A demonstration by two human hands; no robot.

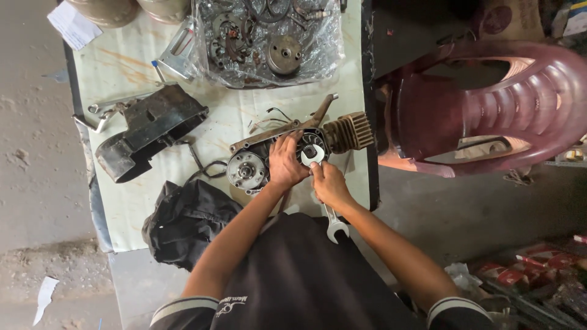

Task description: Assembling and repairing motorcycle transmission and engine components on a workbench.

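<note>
A: Looking down at a small engine [287, 153] lying mid-table [122, 67], finned cylinder [351, 131] pointing right toward a maroon plastic chair [520, 98].

B: Left hand [285, 164]?

A: Pressed flat over the toothed wheel [310, 150] in the engine's open case, fingers curled on its rim, bracing it.

B: And the right hand [328, 183]?

A: Closed round the shaft of an open-ended spanner [313, 156], jaw end seated at the wheel's centre. Second spanner [333, 226] lying just below the wrist, at the table edge.

B: Packages, labels?

A: Clear plastic bag [269, 43] at top centre, crumpled, full of round metal parts. White paper slip [73, 24] at top left corner, rectangular, writing too small to tell. Red and white wrappers [538, 269] heaped on the floor at lower right. White scrap [44, 296] on the floor at lower left.

B: Elsewhere on the table?

A: Black engine cover [150, 131] left of the engine, well apart. Black cloth [186, 223] bunched at the near edge, beside the left forearm.
</note>
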